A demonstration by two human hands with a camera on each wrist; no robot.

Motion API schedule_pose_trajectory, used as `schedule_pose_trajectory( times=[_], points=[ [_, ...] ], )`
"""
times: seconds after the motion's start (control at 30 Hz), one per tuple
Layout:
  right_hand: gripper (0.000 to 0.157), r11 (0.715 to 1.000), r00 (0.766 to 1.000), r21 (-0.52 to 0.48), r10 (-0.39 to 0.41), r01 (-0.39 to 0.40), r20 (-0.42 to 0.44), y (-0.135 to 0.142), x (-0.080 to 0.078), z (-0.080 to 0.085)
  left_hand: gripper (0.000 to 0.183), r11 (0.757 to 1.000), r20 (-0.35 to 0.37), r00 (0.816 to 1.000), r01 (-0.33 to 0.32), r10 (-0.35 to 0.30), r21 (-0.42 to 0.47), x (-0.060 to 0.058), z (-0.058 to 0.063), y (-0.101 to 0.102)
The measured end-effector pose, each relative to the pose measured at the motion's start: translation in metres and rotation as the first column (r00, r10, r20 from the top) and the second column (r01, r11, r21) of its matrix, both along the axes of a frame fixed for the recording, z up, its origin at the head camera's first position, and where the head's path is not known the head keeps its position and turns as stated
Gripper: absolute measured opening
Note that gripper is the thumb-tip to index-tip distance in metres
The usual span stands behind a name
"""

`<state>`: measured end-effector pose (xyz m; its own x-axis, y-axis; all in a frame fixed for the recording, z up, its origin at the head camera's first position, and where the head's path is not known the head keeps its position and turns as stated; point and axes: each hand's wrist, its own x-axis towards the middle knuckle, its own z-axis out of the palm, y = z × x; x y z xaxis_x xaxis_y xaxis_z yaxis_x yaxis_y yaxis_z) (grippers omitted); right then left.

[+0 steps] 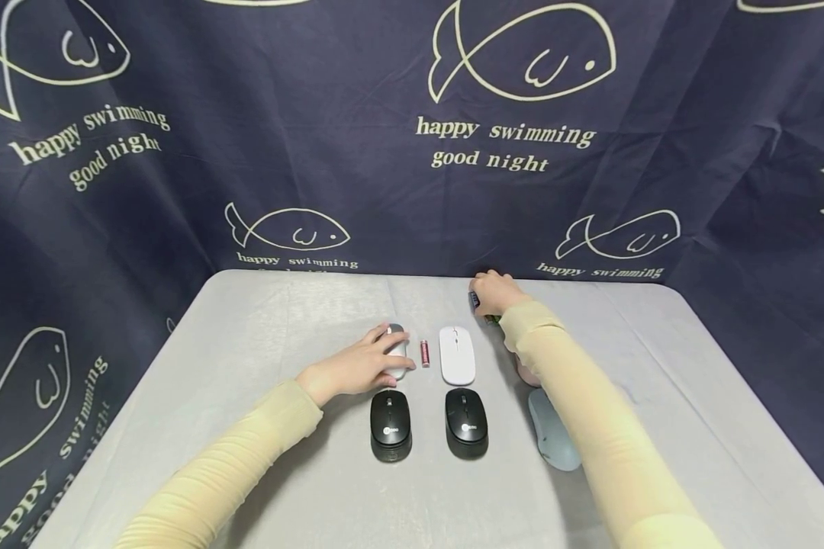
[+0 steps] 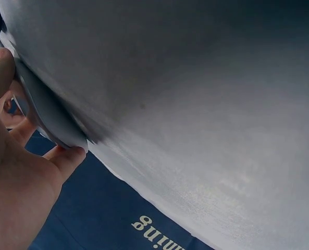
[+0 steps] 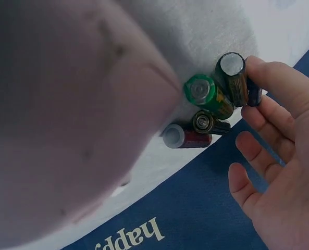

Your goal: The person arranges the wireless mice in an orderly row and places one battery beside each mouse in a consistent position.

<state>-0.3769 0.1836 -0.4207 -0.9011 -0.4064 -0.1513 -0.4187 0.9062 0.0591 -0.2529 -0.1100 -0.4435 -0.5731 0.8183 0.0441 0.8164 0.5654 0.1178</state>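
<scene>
My left hand (image 1: 357, 366) holds a white mouse with a grey front (image 1: 398, 351), fingers spread across its top and sides. In the left wrist view, the fingertips grip the edges of this mouse (image 2: 50, 112). My right hand (image 1: 496, 293) is at the table's far edge. There, its thumb and forefinger pinch a dark blue battery (image 3: 255, 95), partly hidden behind a dark, silver-ended battery (image 3: 236, 80) close to the thumb. Next to these lie a green battery (image 3: 201, 89), a black-and-gold battery (image 3: 204, 122) and a red battery (image 3: 196, 139).
Another red battery (image 1: 424, 354) lies between the held mouse and a white mouse (image 1: 457, 355). Two black mice (image 1: 391, 418) sit nearer. A blue-grey mouse (image 1: 555, 438) and a pink mouse (image 1: 527, 374) are partly under the right sleeve. Dark blue printed cloth (image 1: 398, 191) hangs behind the table.
</scene>
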Motion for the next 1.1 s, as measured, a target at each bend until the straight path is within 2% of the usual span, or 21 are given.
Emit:
schedule_pose_trajectory(
  times=[0.47,0.73,0.93,1.1],
  points=[
    [0.045,1.0,1.0,0.003,0.002,-0.002,-0.018,-0.002,0.005,0.006,0.038,1.0,-0.025,1.0,0.016,-0.016,-0.003,0.0,0.001,0.0],
    [0.044,1.0,1.0,0.003,0.009,-0.009,-0.015,-0.001,0.007,0.01,0.038,1.0,-0.019,1.0,0.018,-0.018,0.006,-0.001,0.002,0.001],
    [0.043,0.999,0.998,-0.007,0.032,-0.032,-0.051,0.001,0.007,0.011,0.038,1.0,-0.01,1.0,0.012,-0.012,0.003,-0.001,0.001,0.001],
    [0.048,0.999,0.998,0.001,0.032,-0.032,-0.051,-0.001,0.007,0.014,0.038,1.0,-0.004,1.0,0.006,-0.006,0.005,-0.001,-0.001,0.001]
  ],
)
